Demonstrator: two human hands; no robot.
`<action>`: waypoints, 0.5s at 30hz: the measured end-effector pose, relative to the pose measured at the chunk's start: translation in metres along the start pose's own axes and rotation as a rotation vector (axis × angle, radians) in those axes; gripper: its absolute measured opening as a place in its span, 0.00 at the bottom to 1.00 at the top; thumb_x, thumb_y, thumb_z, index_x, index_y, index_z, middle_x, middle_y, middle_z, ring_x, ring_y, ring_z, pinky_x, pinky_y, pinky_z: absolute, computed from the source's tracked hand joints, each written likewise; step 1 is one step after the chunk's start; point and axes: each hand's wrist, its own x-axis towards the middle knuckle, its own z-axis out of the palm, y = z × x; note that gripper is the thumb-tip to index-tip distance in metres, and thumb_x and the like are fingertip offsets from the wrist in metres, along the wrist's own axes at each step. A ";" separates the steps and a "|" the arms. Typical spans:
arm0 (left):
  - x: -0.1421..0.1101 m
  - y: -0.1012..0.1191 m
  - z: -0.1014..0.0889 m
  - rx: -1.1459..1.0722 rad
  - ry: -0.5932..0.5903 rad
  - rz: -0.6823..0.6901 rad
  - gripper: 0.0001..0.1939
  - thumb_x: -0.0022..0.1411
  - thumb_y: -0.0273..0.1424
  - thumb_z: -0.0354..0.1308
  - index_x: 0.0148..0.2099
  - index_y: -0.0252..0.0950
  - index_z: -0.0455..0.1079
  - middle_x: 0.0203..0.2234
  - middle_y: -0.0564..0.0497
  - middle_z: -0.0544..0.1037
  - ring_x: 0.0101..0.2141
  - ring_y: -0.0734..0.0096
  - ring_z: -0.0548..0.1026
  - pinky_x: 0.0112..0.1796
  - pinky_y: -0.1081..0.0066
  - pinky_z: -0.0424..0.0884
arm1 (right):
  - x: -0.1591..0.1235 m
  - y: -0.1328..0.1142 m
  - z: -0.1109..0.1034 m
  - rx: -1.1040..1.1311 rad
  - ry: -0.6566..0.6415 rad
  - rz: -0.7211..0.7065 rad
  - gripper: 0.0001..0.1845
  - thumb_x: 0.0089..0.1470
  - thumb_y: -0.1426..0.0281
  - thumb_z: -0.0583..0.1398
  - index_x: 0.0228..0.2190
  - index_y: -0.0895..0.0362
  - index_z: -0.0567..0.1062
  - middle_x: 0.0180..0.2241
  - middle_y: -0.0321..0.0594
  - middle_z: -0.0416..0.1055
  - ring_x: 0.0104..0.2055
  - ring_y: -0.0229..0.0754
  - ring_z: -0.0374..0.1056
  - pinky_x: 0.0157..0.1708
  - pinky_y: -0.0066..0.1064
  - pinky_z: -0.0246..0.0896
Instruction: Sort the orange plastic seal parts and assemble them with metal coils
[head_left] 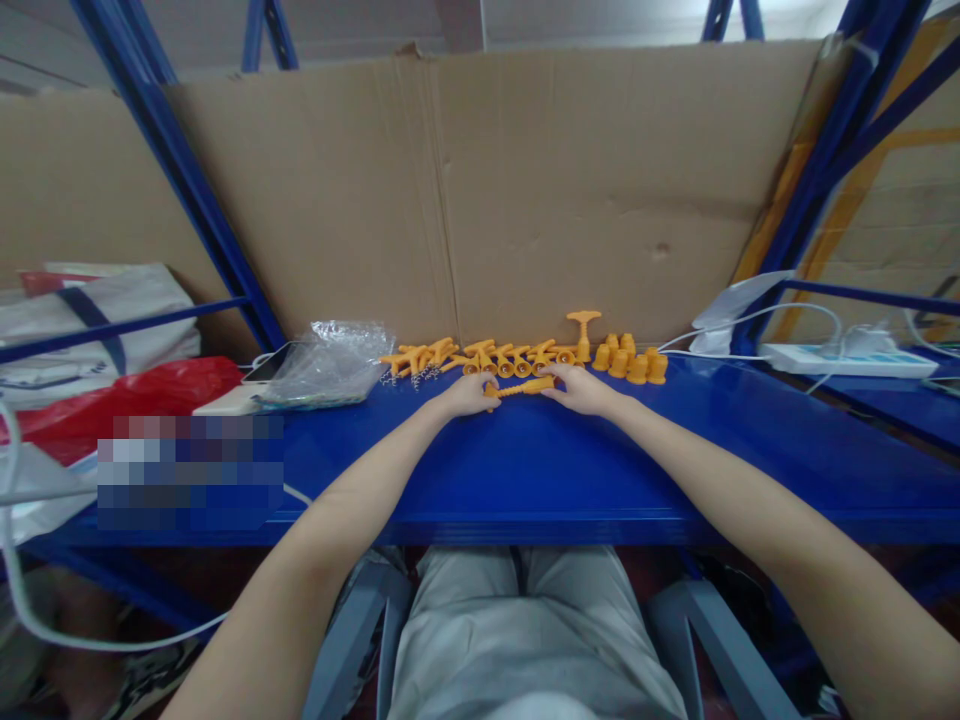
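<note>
An orange plastic corkscrew (517, 389) with a ridged shaft lies crosswise just over the blue table. My left hand (469, 396) is closed on its left end, the fingers partly covering the handle. The wider right end sits between the fingers of my right hand (583, 391). Right behind my hands is a row of orange corkscrew pieces (521, 366), several with their round open ends facing me. To the left lie orange T-handles (420, 357) with thin metal spirals (430, 375). One corkscrew (583, 338) stands upright, handle on top, beside several orange bell-shaped caps (636, 368).
A clear plastic bag (330, 365) lies left of the orange parts, near a red bag (172, 395). A white power strip (851, 361) with cables is at the right. A cardboard panel (562, 190) closes the back, between blue rack posts (202, 210).
</note>
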 end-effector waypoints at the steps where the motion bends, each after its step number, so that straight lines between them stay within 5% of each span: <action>1: 0.000 0.001 0.001 -0.012 0.001 -0.012 0.16 0.54 0.33 0.60 0.47 0.37 0.71 0.27 0.55 0.77 0.30 0.68 0.75 0.31 0.73 0.66 | 0.000 0.000 0.000 0.008 0.010 0.007 0.20 0.57 0.73 0.61 0.51 0.59 0.76 0.51 0.51 0.76 0.53 0.49 0.73 0.54 0.44 0.67; 5: -0.003 0.005 0.001 -0.008 0.063 -0.018 0.18 0.54 0.31 0.59 0.49 0.36 0.69 0.27 0.54 0.77 0.31 0.66 0.76 0.31 0.72 0.67 | 0.001 -0.002 -0.001 0.037 0.035 0.024 0.20 0.57 0.72 0.61 0.52 0.61 0.75 0.51 0.53 0.75 0.52 0.50 0.73 0.52 0.43 0.67; 15: -0.013 0.013 -0.012 0.169 0.337 0.071 0.18 0.63 0.40 0.57 0.52 0.39 0.67 0.46 0.46 0.79 0.47 0.57 0.77 0.46 0.65 0.71 | 0.003 -0.007 -0.006 0.136 0.126 0.072 0.21 0.56 0.69 0.61 0.51 0.61 0.74 0.48 0.52 0.77 0.44 0.48 0.75 0.49 0.43 0.69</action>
